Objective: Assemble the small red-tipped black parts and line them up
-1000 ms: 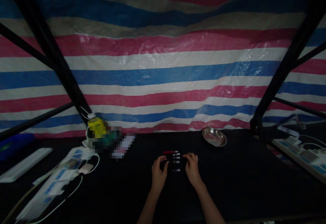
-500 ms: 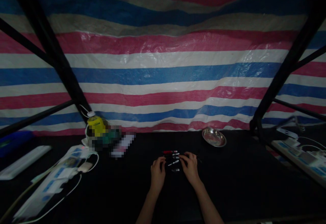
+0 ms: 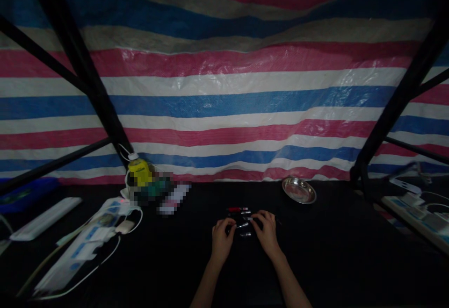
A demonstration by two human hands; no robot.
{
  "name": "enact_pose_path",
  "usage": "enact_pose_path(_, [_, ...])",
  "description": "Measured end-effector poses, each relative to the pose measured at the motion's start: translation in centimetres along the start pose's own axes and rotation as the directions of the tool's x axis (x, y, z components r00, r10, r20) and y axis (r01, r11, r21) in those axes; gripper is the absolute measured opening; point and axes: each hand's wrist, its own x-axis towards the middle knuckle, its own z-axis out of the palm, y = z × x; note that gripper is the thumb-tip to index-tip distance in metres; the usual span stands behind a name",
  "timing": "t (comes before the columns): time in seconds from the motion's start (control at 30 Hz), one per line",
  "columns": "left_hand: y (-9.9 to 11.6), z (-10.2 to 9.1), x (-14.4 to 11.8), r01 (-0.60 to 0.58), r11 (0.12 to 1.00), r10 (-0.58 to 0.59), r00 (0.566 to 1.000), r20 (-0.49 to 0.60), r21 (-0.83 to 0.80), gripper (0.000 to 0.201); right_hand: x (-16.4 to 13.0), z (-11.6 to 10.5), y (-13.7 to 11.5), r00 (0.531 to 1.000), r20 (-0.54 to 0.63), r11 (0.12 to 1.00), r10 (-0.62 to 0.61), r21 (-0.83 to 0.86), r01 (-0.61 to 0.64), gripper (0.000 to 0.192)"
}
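Several small slim pieces with silver ends lie in a rough column on the black tabletop (image 3: 168,261). The farthest is a red and silver piece (image 3: 237,209), then a black and silver piece (image 3: 241,213). My left hand (image 3: 222,239) is closed in a pinch at the left end of a slim silver piece (image 3: 242,225). On the other side, my right hand (image 3: 266,229) has thumb and forefinger brought together by the silver end of another piece; its grip is too small to make out. Nearest me rests a short silver piece (image 3: 246,234), touched by neither hand.
A round metal dish (image 3: 299,190) stands back right. At the left are a yellow bottle (image 3: 141,172), a blurred-out packet (image 3: 174,199) and a white power strip (image 3: 84,245) with cables. Black frame bars (image 3: 87,83) flank a striped plastic sheet (image 3: 238,107).
My left hand has come down and inward to the slim silver piece, its fingertips meeting its end. My right hand stays by the pieces. The whole view has shifted slightly.
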Motion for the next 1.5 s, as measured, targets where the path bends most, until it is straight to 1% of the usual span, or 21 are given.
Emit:
enact_pose_path(0.07, [-0.3,0.1,0.0,0.001,1.0,-0.001,1.0,-0.013,-0.012,0.012,0.1,-0.1,-0.1,0.999,-0.035,0.993,0.016,0.119,-0.012,0.018])
enact_pose_path(0.13, [-0.6,0.3,0.1,-0.002,1.0,0.002,1.0,-0.016,-0.003,0.013,0.3,-0.2,-0.3,0.996,-0.053,0.961,0.078,0.271,-0.061,0.024])
enact_pose_path(0.23, [-1.0,0.5,0.1,0.003,1.0,-0.003,1.0,-0.014,0.015,0.014,0.5,-0.2,-0.5,0.97,-0.021,0.84,0.243,0.504,-0.2,0.033])
enact_pose_path(0.3, [-1.0,0.6,0.1,0.009,1.0,-0.009,1.0,-0.008,0.023,0.014,0.7,-0.3,-0.6,0.937,0.027,0.71,0.348,0.645,-0.283,0.035])
enact_pose_path(0.33, [-1.0,0.6,0.1,0.01,1.0,-0.009,1.0,-0.006,0.025,0.014,0.9,-0.3,-0.5,0.919,0.065,0.625,0.39,0.714,-0.316,0.033])
enact_pose_path(0.37, [-1.0,0.5,0.1,0.007,1.0,-0.007,1.0,-0.004,0.025,0.015,1.0,-0.3,-0.4,0.897,0.113,0.524,0.428,0.778,-0.348,0.031])
enact_pose_path(0.43, [-1.0,0.5,0.1,-0.001,1.0,0.001,1.0,0.001,0.019,0.016,1.2,-0.5,-0.1,0.84,0.231,0.289,0.491,0.866,-0.408,0.026])
enact_pose_path(0.5, [-0.9,0.4,0.1,-0.005,1.0,0.005,1.0,0.005,0.01,0.017,1.3,-0.6,0.2,0.78,0.344,0.078,0.523,0.892,-0.445,0.022])
enact_pose_path(0.53, [-1.0,0.4,0.1,-0.007,1.0,0.007,1.0,0.008,0.006,0.017,1.4,-0.6,0.4,0.754,0.39,-0.001,0.529,0.889,-0.458,0.02])
enact_pose_path(0.6, [-1.0,0.4,0.1,-0.008,1.0,0.008,1.0,0.003,-0.005,0.017,1.4,-0.7,0.7,0.721,0.459,-0.108,0.519,0.872,-0.478,0.017])
enact_pose_path(0.67, [-1.0,0.5,0.2,-0.008,1.0,0.007,0.999,-0.032,-0.025,0.018,1.4,-0.8,1.0,0.711,0.495,-0.163,0.5,0.859,-0.485,0.015])
enact_pose_path(0.73, [-1.0,0.5,0.2,-0.007,0.998,0.002,0.997,-0.083,-0.058,0.019,1.3,-0.7,1.1,0.715,0.504,-0.172,0.484,0.856,-0.488,0.014])
enact_pose_path(0.8, [-0.7,0.5,0.2,0.006,0.996,-0.017,0.992,-0.126,-0.092,0.023,1.2,-0.7,0.9,0.718,0.506,-0.152,0.479,0.853,-0.5,0.013])
enact_pose_path(0.87, [-0.4,0.5,0.1,0.026,0.992,-0.044,0.988,-0.15,-0.121,0.026,1.1,-0.6,0.5,0.725,0.507,-0.111,0.466,0.847,-0.52,0.015])
enact_pose_path(0.93, [0.0,0.3,0.0,0.025,0.989,-0.049,0.985,-0.164,-0.147,0.029,1.0,-0.5,0.0,0.744,0.506,-0.052,0.437,0.84,-0.54,0.019])
enact_pose_path(1.0, [0.4,0.1,-0.2,-0.004,0.986,-0.024,0.986,-0.165,-0.168,0.035,0.9,-0.4,-0.5,0.758,0.504,0.008,0.414,0.83,-0.557,0.024])
enact_pose_path(1.07, [0.6,0.0,-0.4,-0.04,0.984,0.013,0.988,-0.154,-0.173,0.039,0.8,-0.4,-0.8,0.758,0.507,0.055,0.41,0.816,-0.575,0.026])
enact_pose_path(1.2, [0.9,-0.1,-0.8,-0.11,0.989,0.099,0.989,-0.114,-0.103,0.032,0.6,-0.4,-1.1,0.759,0.511,0.121,0.403,0.793,-0.598,0.028])
enact_pose_path(1.33, [1.1,-0.1,-0.9,-0.15,0.985,0.141,0.984,-0.111,-0.082,0.025,0.6,-0.4,-1.0,0.775,0.507,0.153,0.379,0.791,-0.592,0.029])
enact_pose_path(1.43, [1.1,-0.2,-0.7,-0.12,0.988,0.103,0.981,-0.162,-0.099,0.026,0.7,-0.6,-0.9,0.797,0.493,0.154,0.349,0.809,-0.567,0.031])
enact_pose_path(1.5, [0.8,-0.2,-0.4,-0.064,0.993,0.044,0.981,-0.19,-0.103,0.028,0.8,-0.8,-0.8,0.81,0.478,0.144,0.34,0.824,-0.547,0.033])
